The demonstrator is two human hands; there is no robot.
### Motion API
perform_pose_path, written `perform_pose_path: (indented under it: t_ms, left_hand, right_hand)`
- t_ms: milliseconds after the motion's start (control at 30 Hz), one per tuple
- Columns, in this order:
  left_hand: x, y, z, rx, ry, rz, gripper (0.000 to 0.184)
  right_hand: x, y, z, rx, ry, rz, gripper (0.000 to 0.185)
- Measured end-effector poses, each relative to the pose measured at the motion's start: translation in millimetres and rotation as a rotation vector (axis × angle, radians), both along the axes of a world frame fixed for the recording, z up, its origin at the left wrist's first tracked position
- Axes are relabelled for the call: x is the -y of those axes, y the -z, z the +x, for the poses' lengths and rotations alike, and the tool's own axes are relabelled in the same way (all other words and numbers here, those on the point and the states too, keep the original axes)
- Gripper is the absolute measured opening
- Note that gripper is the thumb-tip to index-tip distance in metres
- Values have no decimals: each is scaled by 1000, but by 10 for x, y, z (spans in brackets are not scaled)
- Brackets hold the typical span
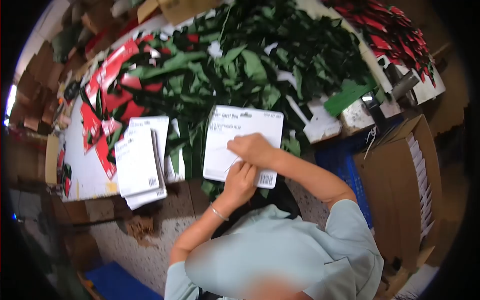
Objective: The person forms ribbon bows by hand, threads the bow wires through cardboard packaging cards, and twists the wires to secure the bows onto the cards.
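Note:
A white printed card (pixel 217 155) with a barcode and a slot lies face up at the table's front edge, on green ribbon material. My right hand (pixel 252 149) is closed over the card's middle, fingers bent in. Just below and left of it, my left hand (pixel 240 182), with a bracelet on its wrist, is pinched at the card's lower edge. The hands nearly touch. A thin dark line, like a wire or tie, shows beside the fingertips; what the fingers hold is too small to make out.
Stacked white cards (pixel 137 165) lie at the left, beside red cards (pixel 107 75). Green bows (pixel 250 65) are heaped behind. Red bows (pixel 380 35) stand back right. A cardboard box (pixel 387 200) and blue crate (pixel 345 172) are at the right, a tape dispenser (pixel 372 107) above them.

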State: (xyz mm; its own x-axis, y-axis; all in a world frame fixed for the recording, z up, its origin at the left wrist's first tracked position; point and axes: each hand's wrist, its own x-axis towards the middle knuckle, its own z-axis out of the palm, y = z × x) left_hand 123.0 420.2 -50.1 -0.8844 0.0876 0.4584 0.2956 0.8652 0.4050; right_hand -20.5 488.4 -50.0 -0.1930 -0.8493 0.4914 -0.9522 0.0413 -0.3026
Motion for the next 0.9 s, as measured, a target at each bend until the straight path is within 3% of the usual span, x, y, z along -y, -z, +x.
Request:
perform_pose_path:
  t_ms: [100, 167, 267, 333, 367, 400, 500, 533, 700, 900]
  left_hand:
    - [11, -138, -8, -29, -51, 14, 54]
    - [36, -75, -53, -16, -65, 24, 56]
    - [31, -78, 1, 72, -34, 55, 62]
    - [95, -215, -12, 236, 58, 116, 69]
    - [171, -144, 21, 173, 14, 196, 68]
    - [249, -26, 39, 105, -23, 276, 67]
    - [390, 126, -78, 36, -310, 670, 43]
    - [421, 134, -158, -31, -331, 639, 30]
    - [378, 63, -407, -121, -318, 590, 11]
    - [395, 128, -418, -139, -360, 652, 2]
  right_hand:
    - [178, -169, -39, 88, 40, -96, 14]
    - [216, -271, -23, 322, 84, -184, 22]
    - [236, -46, -72, 540, 175, -113, 22]
    - [190, -55, -101, 533, 113, -165, 19]
    - [144, -52, -81, 547, 56, -217, 16]
    - [65, -166, -66, 648, 58, -78, 14]
    - [-79, -171, -43, 571, 15, -165, 16]
    - [-100, -94, -64, 456, 13, -156, 15]
    - [-113, -127, -62, 120, 98, -13, 15]
    - [0, -162, -22, 187, 93, -108, 18]
